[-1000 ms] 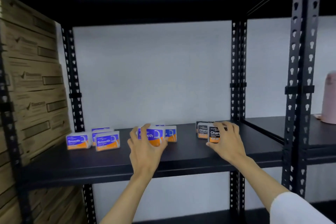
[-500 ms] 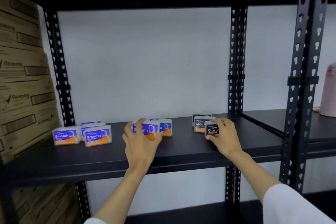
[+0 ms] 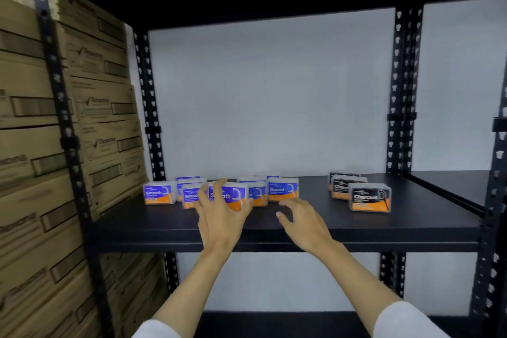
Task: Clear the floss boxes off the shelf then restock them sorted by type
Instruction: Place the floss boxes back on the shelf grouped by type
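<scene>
On the black shelf (image 3: 301, 228) stand several floss boxes. At the left are blue and orange Smooth boxes (image 3: 159, 192). My left hand (image 3: 219, 217) grips another Smooth box (image 3: 229, 195) just right of them. Behind it stand Round boxes (image 3: 283, 189). My right hand (image 3: 301, 221) hovers open in front of the Round boxes, holding nothing. At the right, three black Charcoal boxes (image 3: 369, 197) stand in a staggered row, apart from both hands.
Stacked cardboard cartons (image 3: 82, 118) fill the bay to the left. Black perforated uprights (image 3: 402, 90) frame the shelf. A lower shelf (image 3: 274, 321) lies below, and a neighbouring shelf (image 3: 452, 186) extends to the right.
My right hand has let go of the front Charcoal box and moved left towards the Round boxes. My left hand has carried its Smooth box left, closer to the Smooth group.
</scene>
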Tool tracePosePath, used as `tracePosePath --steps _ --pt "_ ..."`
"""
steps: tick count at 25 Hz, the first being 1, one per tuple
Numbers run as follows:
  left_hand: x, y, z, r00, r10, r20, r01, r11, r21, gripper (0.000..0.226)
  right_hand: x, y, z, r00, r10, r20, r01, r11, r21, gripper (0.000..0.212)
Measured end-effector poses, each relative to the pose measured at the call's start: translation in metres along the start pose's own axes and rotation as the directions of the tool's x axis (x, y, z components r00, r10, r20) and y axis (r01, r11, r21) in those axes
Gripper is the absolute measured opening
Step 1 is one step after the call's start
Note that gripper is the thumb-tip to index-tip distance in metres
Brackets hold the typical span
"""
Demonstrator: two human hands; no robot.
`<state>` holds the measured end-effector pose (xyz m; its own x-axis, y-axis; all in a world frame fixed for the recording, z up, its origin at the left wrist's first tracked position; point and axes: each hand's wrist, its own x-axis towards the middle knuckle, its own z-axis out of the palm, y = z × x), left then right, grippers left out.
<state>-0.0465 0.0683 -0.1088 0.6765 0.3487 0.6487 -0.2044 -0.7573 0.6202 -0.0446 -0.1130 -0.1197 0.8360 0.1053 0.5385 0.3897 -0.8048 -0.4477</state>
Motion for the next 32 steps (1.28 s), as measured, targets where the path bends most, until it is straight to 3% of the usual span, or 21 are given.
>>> tracePosePath --steps 3,8,11,15,19,24,32 --pt "0.011 -0.028 -0.013 0.998 -0.049 -0.04 0.051 0.997 0.058 0.074 0.003 -0.016 0.025 0.998 -0.015 0.061 0.017 0.999 -0.035 0.036" --pt "0.038 -0.064 -0.029 0.986 -0.142 -0.093 0.152 0.981 0.116 0.077 0.006 -0.014 0.037 1.0 -0.023 -0.001 0.023 0.993 -0.114 0.032" --pt "0.061 -0.09 -0.037 0.983 -0.168 -0.069 0.177 0.972 0.155 0.079 0.005 -0.012 0.035 0.999 -0.033 -0.008 0.032 0.99 -0.139 0.033" --pt "0.082 -0.121 -0.042 0.981 -0.193 -0.01 0.193 0.978 0.083 0.077 0.005 -0.012 0.037 0.999 -0.015 -0.04 0.009 0.987 -0.162 0.032" --pt "0.099 -0.134 -0.038 0.973 -0.232 -0.008 0.232 0.971 0.057 0.075 0.006 -0.011 0.039 0.998 -0.008 -0.054 -0.002 0.986 -0.168 0.032" --pt "0.116 -0.15 -0.033 0.966 -0.256 0.039 0.247 0.955 0.163 0.079 0.006 -0.011 0.04 0.998 -0.01 -0.063 -0.002 0.982 -0.189 0.031" --pt "0.092 -0.136 -0.029 0.977 -0.213 -0.033 0.215 0.952 0.218 0.095 0.006 -0.012 0.041 0.998 -0.017 -0.053 0.006 0.978 -0.21 0.031"
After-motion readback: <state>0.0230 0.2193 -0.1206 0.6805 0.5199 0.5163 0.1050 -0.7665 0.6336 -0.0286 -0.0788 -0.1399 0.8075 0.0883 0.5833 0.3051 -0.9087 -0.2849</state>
